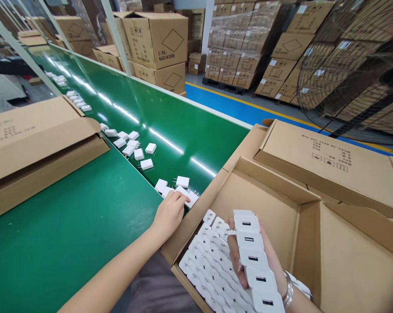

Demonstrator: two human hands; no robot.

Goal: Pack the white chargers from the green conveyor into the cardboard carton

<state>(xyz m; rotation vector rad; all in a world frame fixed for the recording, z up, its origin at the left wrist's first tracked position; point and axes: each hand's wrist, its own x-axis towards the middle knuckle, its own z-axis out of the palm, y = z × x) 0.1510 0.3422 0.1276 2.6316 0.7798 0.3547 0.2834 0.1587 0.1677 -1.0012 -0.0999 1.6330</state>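
My left hand (173,211) reaches to the near end of the green belt, fingers curled onto white USB chargers (182,182) with metal prongs; the fingertips partly hide what they grip. Over an open cardboard box (268,187), my right hand (268,245) is closed around a row of several white USB chargers (253,258), their USB ports facing up. Below it, packed rows of chargers (204,252) fill the near left part of the box, prong ends up. The held row hides some of them.
More loose chargers (134,143) lie along the conveyor belt (163,117). A closed carton (333,161) is beyond the open box, another carton (36,139) at left. A large fan (355,78) stands at right. Stacked boxes (238,43) and a metal post (116,39) are behind.
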